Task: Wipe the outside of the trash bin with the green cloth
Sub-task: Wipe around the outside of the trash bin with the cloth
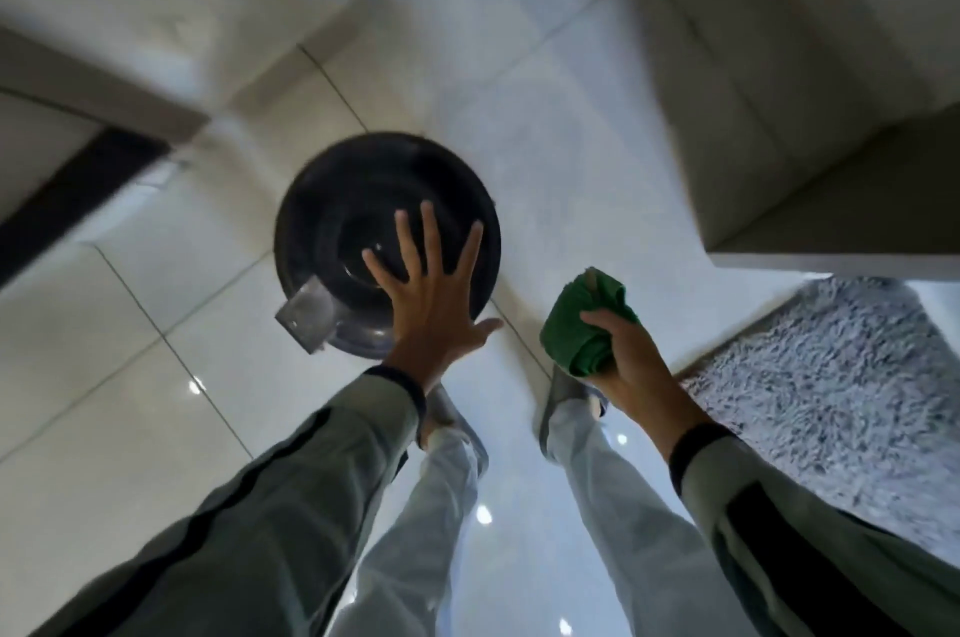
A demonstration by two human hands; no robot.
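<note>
One bin: the round, dark, glossy trash bin (363,200) stands on the pale tiled floor (130,350) straight ahead of my feet, close to the white wall corner; I see it from above, lid up, with a grey pedal (304,317) sticking out at its near left.
How it will handle: I judge it a light, stiff shell with a slick curved side, likely to slide or turn on the shiny tiles under a push.
Where to hold: I would press down on the lid or rim to pin it while wiping.
Cloth: the soft green cloth (584,319) is bunched into a wad, limp, easy to mould round the curve.
Right hand: my right hand (626,358) is clenched round the cloth, off to the right of the bin and clear of it.
Left hand: my left hand (431,293) is spread, fingers splayed, holding nothing, over the lid's near edge; contact I cannot tell.
Beyond: a shaggy grey rug (831,387) lies to the right.
</note>
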